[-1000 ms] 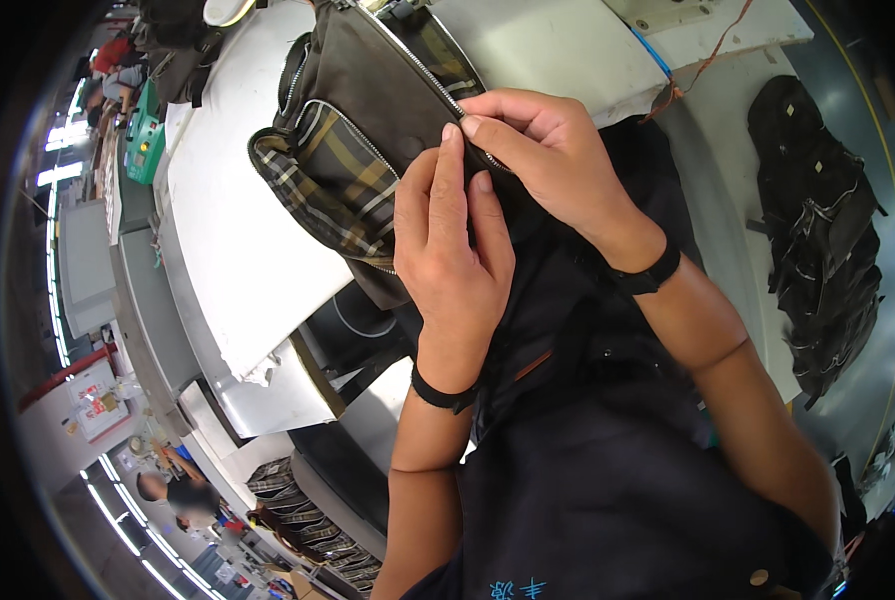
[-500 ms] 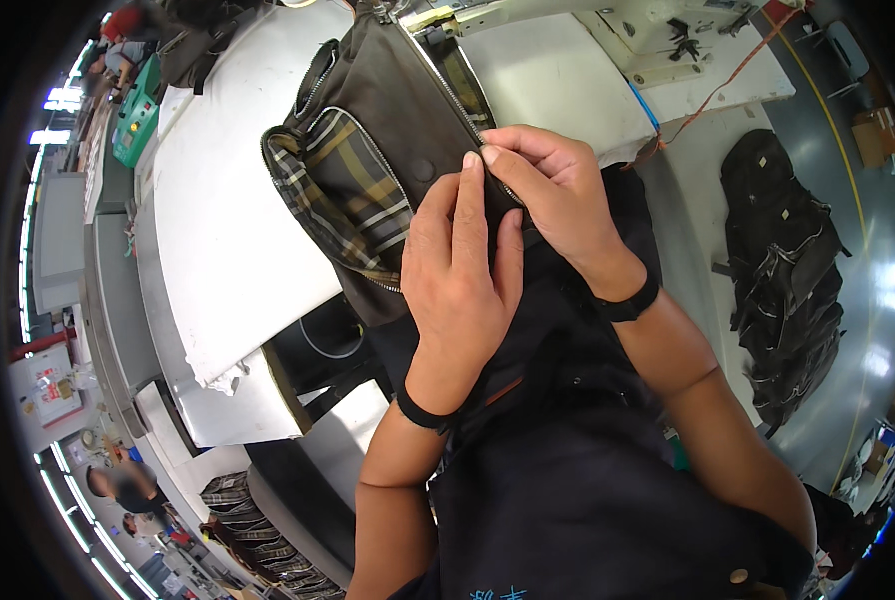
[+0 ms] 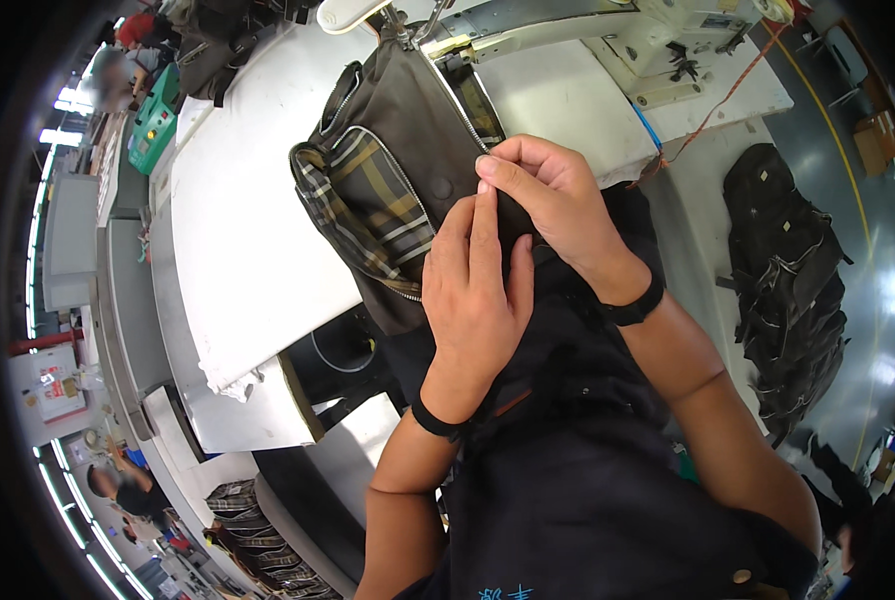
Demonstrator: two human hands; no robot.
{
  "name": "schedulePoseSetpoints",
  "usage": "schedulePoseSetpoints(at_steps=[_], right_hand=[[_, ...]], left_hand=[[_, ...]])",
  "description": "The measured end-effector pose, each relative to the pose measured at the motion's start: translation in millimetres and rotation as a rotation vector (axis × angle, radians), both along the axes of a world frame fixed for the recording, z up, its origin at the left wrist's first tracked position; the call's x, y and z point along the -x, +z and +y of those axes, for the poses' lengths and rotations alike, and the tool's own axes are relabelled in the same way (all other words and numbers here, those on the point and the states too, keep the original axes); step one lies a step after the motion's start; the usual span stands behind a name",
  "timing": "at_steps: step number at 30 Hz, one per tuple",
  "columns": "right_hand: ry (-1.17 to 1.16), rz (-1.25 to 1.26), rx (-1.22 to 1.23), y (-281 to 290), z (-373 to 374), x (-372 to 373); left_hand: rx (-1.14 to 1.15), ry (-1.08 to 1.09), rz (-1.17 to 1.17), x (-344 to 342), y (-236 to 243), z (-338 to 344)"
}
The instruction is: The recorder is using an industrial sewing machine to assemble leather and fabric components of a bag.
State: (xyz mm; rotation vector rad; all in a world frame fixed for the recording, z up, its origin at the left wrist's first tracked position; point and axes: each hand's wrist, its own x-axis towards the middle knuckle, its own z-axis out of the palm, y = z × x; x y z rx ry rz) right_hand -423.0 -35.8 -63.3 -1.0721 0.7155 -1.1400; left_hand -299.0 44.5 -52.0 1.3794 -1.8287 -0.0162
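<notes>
A dark brown sewn piece [image 3: 423, 140] with metal zips and a green-and-yellow plaid lining [image 3: 380, 180] lies across the white table toward the sewing machine. My right hand [image 3: 563, 205] is closed in a pinch, thumb against index finger, on the zip edge [image 3: 460, 104] along the piece's right side. Flat on the piece's near part rests my left hand [image 3: 476, 275], its fingers stretched and index fingertip close to the right thumb. Just left of these fingers is a round button-like bump [image 3: 443, 188]. My right fingers hide the pinched spot.
The piece's far end reaches the sewing machine [image 3: 528, 30] at the back. Dark sewn pieces [image 3: 788, 270] lie heaped on the right. A stack of plaid pieces [image 3: 253, 530] is at lower left. An orange cord [image 3: 718, 90] hangs beside the white table [image 3: 248, 220].
The view has shifted a little, so the table and piece appear farther right and lower. My left fingertips have drawn slightly back from the zip edge. My right hand keeps its pinch.
</notes>
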Motion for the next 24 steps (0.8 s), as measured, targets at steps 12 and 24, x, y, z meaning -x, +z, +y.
schedulePoseSetpoints(at_steps=[12, 24], right_hand=[[-0.284, 0.235, 0.172, -1, 20, -23], [-0.301, 0.296, 0.231, 6, 20, -22]], left_hand=[[-0.056, 0.236, -0.267, -76, 4, -38], [-0.010, 0.038, -0.151, -94, 30, -41]])
